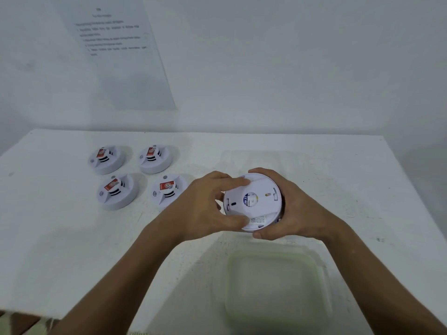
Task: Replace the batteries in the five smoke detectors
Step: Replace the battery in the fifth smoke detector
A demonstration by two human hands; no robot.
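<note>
Gripped between both hands above the white table (338, 170): a white smoke detector (252, 201), back plate turned up to the camera. Left hand (205, 209) with thumb and fingers curled onto the rim; right hand (287, 209) wrapped round the opposite edge. Just below, a clear lidded container (275, 286). To the left, four more smoke detectors (135, 176) face up in two rows. On the wall, a printed sheet (116, 56).
</note>
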